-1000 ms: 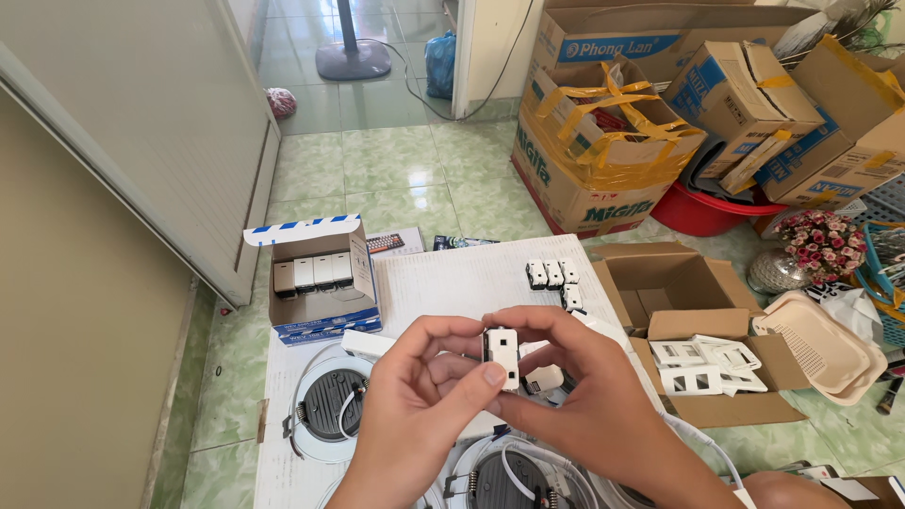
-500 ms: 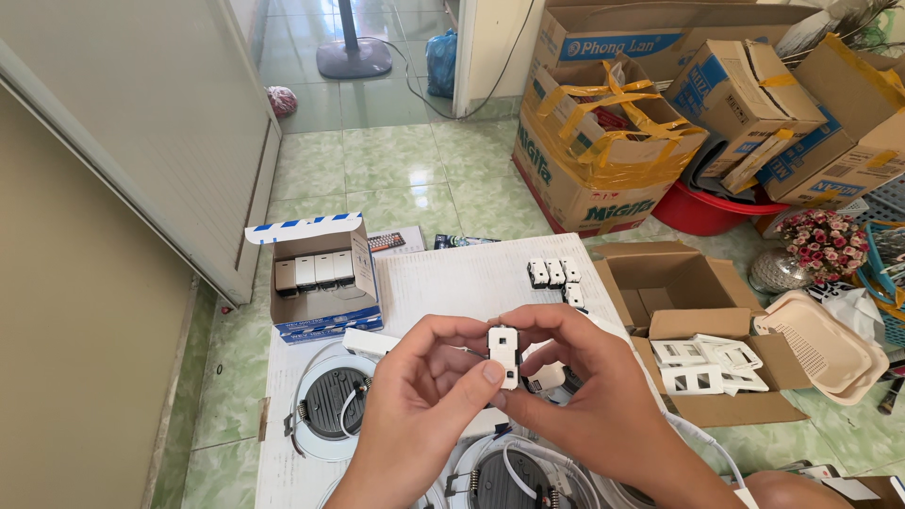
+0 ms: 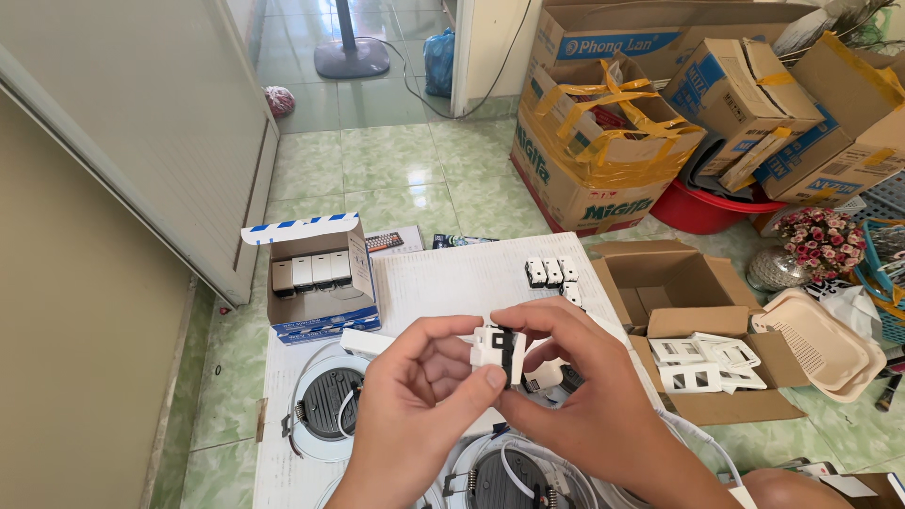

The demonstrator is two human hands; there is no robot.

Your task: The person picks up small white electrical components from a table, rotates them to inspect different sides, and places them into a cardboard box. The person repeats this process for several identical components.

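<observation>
Both hands pinch a small white switch module (image 3: 497, 352) with a black back, held at chest height over a white sheet on the floor. My left hand (image 3: 419, 405) grips its left side with thumb and fingers. Over the top and right side curls my right hand (image 3: 589, 396). Three more small white modules (image 3: 551, 272) lie on the sheet just beyond. A blue and white open box (image 3: 319, 283) with a row of grey modules stands to the left.
Round white recessed lamp housings (image 3: 325, 405) lie under my hands. An open cardboard box (image 3: 702, 368) with white face plates sits at right, beside a cream plastic cover (image 3: 822, 344). Taped cartons (image 3: 603, 160) and a red basin (image 3: 702, 207) stand behind. A grey door panel (image 3: 141, 141) leans at left.
The module has turned a little between my fingers, showing more of its black side. The hands stay in about the same place.
</observation>
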